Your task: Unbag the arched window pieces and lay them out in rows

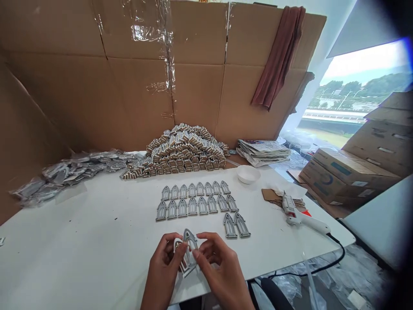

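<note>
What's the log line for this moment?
left hand + right hand: arches held between them | arch rows: on table, ahead | glue gun: on table, right

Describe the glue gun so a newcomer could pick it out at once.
Start at the white table and follow it to its right end, toward the window. The glue gun lies there, by some brown cardboard. Unlike that cardboard and the round white bowl, it has a long white handle trailing a black cord.
</note>
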`<action>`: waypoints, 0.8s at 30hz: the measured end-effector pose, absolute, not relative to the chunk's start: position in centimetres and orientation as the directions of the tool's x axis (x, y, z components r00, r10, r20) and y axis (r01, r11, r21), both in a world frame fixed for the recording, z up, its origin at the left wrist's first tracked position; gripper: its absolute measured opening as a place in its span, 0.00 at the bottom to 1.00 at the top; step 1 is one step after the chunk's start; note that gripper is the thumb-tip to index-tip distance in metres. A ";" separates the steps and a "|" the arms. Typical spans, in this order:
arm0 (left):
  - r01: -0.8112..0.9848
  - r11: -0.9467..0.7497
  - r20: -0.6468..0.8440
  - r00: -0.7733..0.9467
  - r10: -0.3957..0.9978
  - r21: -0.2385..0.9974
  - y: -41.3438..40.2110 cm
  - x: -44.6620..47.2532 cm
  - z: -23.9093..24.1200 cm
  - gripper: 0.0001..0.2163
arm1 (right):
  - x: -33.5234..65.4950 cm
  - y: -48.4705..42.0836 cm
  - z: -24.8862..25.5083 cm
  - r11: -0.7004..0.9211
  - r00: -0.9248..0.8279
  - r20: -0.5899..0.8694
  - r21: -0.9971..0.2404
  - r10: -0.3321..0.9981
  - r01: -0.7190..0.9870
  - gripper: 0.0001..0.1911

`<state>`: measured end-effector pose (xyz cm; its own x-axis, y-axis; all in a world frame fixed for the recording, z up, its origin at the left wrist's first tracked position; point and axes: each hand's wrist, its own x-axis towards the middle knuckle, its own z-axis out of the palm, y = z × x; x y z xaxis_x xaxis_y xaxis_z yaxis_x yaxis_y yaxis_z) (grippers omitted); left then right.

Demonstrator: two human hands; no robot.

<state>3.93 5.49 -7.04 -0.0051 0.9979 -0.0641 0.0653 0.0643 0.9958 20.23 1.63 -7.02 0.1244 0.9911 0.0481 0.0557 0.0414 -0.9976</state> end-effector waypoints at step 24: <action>-0.031 0.110 -0.113 -0.164 0.980 0.994 5.2 5.0 -6.4 0.29 | 24.4 2.2 -11.8 0.207 0.046 0.573 -0.369 0.818 0.906 0.11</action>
<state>4.98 5.16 -6.41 -0.1645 0.9799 -0.1131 -0.0306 0.1096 0.9935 24.39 2.19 -11.83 0.0460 0.8185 0.5727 0.9060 0.2073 -0.3691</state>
